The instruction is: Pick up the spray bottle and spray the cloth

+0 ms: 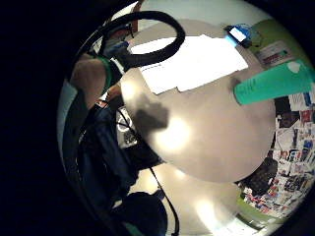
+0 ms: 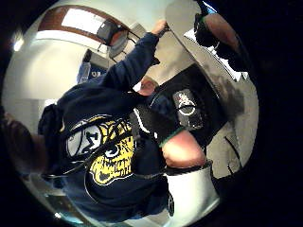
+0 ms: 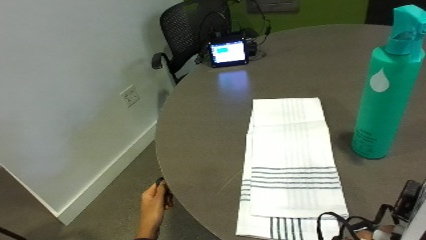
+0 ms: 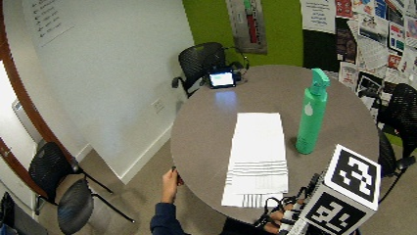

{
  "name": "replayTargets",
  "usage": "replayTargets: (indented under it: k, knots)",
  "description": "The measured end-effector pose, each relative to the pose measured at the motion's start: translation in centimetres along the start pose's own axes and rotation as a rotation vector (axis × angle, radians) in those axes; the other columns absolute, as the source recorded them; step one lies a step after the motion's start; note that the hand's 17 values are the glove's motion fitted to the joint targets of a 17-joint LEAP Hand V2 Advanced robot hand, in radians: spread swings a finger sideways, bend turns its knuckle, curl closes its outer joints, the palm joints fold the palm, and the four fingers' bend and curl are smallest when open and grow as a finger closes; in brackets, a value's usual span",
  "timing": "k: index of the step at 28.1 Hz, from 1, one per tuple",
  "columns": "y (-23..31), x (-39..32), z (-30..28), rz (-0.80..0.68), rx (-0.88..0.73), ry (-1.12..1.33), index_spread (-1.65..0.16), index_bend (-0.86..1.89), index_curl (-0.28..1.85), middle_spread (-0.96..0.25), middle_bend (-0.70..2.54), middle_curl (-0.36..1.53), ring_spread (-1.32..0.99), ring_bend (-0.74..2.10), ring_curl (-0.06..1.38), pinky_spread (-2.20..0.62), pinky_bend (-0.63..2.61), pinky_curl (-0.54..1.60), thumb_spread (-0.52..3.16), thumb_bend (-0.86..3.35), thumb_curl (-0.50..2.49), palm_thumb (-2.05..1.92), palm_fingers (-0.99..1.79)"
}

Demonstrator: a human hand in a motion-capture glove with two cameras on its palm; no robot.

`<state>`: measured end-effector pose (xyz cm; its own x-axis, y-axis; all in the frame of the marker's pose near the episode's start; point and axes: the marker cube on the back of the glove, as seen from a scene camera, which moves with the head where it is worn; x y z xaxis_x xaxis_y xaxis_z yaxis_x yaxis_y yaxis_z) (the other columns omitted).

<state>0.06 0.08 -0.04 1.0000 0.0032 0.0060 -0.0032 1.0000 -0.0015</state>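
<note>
A tall teal spray bottle (image 3: pixel 385 95) stands upright on the round grey table (image 3: pixel 206 125), right of a white cloth (image 3: pixel 291 160) with dark stripes that lies flat. My gloved right hand (image 4: pixel 285 218) hovers at the table's near edge, just past the cloth's near end. It holds nothing and its fingers look relaxed. The bottle (image 4: pixel 312 115) is well beyond it, untouched. In the little finger side palm view the bottle (image 1: pixel 273 82) and the cloth (image 1: pixel 192 61) lie far across the table. My bare left hand (image 3: pixel 154 204) holds the table's left rim.
A small device with a lit screen (image 3: pixel 228 53) and its cables sit at the table's far edge. A black mesh chair (image 3: pixel 190 22) stands behind it. A white wall runs along the left, and another chair (image 4: pixel 404 117) is at the right.
</note>
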Motion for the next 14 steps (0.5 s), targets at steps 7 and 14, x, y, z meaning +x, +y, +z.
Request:
replayTargets:
  k: [7,14]
  knots:
    - [0.5,0.7,-0.3,0.025,0.028,-0.046,-0.27,0.15,0.17,-0.07,0.34,0.19,-0.15,0.51,0.21,0.08,0.30,0.17,0.77,0.18,0.12,0.35,0.94]
    - [2.9,2.5,-0.6,0.149,0.126,-0.147,-0.30,0.12,0.20,-0.07,0.33,0.25,-0.15,0.51,0.26,0.09,0.28,0.22,1.00,0.15,0.16,0.36,0.95]
